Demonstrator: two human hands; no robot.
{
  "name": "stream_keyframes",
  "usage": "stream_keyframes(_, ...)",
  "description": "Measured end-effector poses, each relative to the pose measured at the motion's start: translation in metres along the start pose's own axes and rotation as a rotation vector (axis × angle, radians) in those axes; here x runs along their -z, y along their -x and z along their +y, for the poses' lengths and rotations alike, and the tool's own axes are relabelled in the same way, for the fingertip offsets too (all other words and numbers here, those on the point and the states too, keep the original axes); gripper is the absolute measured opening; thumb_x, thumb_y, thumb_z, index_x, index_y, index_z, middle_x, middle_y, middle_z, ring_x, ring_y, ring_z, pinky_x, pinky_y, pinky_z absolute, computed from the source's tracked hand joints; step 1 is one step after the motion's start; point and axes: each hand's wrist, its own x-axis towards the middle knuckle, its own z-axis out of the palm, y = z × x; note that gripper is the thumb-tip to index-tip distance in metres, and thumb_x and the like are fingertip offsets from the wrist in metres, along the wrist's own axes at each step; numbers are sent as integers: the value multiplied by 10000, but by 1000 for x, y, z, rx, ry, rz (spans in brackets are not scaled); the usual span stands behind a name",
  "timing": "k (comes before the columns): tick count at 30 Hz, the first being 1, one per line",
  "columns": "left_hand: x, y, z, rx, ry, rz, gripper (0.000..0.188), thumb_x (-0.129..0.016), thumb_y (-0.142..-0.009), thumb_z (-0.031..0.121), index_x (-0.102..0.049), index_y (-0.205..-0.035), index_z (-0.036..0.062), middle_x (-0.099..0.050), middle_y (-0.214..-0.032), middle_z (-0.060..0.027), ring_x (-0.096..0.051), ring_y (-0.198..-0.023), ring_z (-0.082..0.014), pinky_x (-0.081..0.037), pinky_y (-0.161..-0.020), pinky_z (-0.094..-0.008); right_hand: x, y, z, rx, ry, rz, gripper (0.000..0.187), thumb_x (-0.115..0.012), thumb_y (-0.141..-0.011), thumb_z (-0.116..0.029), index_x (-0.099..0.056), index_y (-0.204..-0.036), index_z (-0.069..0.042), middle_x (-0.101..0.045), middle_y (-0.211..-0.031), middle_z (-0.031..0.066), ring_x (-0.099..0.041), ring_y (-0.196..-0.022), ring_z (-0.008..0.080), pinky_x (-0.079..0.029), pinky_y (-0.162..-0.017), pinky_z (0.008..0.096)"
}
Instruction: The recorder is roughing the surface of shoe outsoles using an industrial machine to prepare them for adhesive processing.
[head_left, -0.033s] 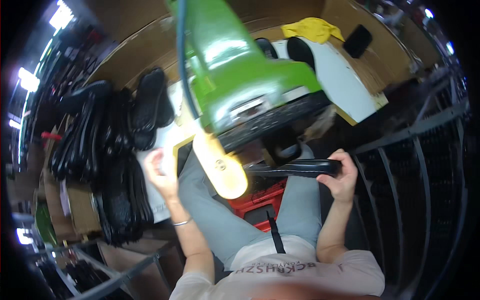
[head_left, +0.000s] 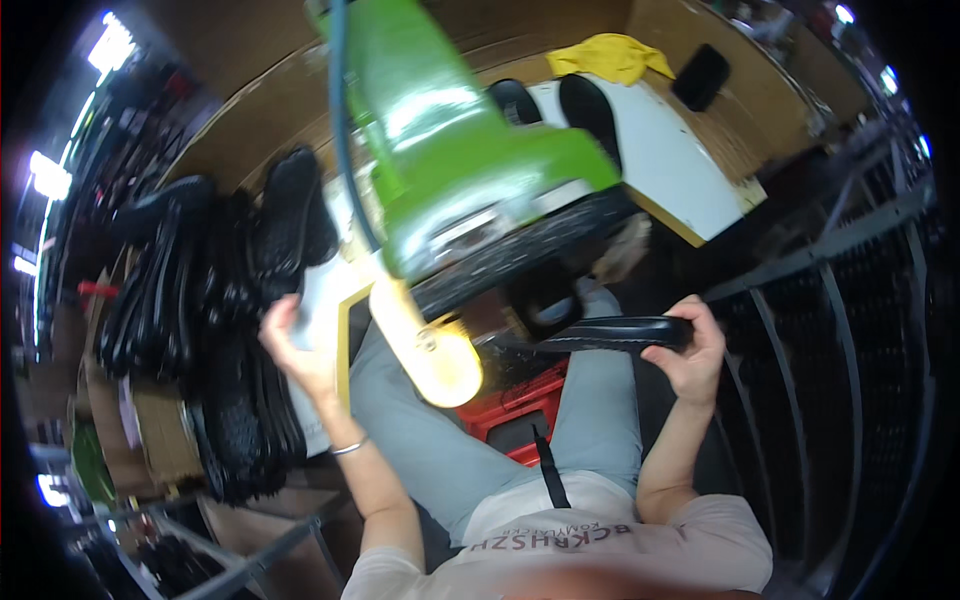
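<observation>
My right hand [head_left: 690,355] grips the heel-like end of a glossy black shoe sole [head_left: 610,334], thumb below and fingers over the top. The sole's other end reaches under the head of a green machine [head_left: 480,170], where the machine's dark parts hide it. My left hand [head_left: 303,350] is raised over the white tabletop's left side, fingers apart and holding nothing. It is nearest to the stacked black soles [head_left: 245,420] on the left. A yellow, round-ended arm [head_left: 430,350] of the machine lies between my two hands.
More black soles [head_left: 295,215] lie at the far left. Behind the machine are two dark soles [head_left: 590,120], a yellow cloth [head_left: 612,58] and a black phone-like object [head_left: 702,78]. Metal rack bars [head_left: 775,350] stand at right. A red stool or crate [head_left: 520,410] shows between my legs.
My left hand has moved a little left, toward the stacked soles. My right hand keeps its grip and has shifted slightly right with the sole. The view has turned slightly.
</observation>
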Motion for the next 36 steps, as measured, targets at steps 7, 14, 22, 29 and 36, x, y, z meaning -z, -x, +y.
stream_keyframes(7, -17, -77, -78, -270, -533, -204, 484, -699, -739, 118, -587, -1208, 164, -536, -1291, -40, -394, -1292, -299, -248, -1075, -531, -22, -61, -5, 621, 259, 362, 484, -869, -618, -111, -578, -995, -26, -579, -915, 101, -559, -830, 217, -471, -743, 314)
stream_keyframes(14, 8, -3, -32, 35, 128, 192, 329, -650, -819, 140, -595, -1085, -46, -617, -1068, -172, -568, -1056, -276, -448, -939, -385, -97, -178, 147, 736, 660, 143, 419, -752, -721, -189, -629, -1098, -56, -617, -964, 62, -567, -912, 251, -427, -849, 390)
stream_keyframes(22, 81, 128, 62, 573, 641, -84, 312, -644, -745, -59, -541, -1039, -49, -585, -965, -113, -578, -856, -178, -478, -793, -285, -125, -184, 148, 622, 700, 83, 423, -698, -768, -163, -585, -1151, -23, -628, -1027, 96, -581, -971, 273, -418, -832, 383)
stream_keyframes(29, 42, 129, 109, 571, 755, -422, 332, -760, -669, -72, -587, -951, -35, -569, -886, -56, -571, -824, -133, -468, -748, -247, -97, -68, 102, -132, -245, 76, 329, -599, -941, -255, -619, -1165, -15, -639, -1079, 51, -614, -918, 128, -468, -820, 266)
stream_keyframes(36, -9, 92, 139, 525, 936, -380, 284, -716, -711, -82, -571, -947, -22, -614, -863, -55, -589, -787, -111, -493, -709, -239, -53, -29, 68, -52, -467, 81, 849, -756, -776, -431, -376, -1380, 30, -447, -1350, 149, -433, -1259, 249, -406, -1018, 369)
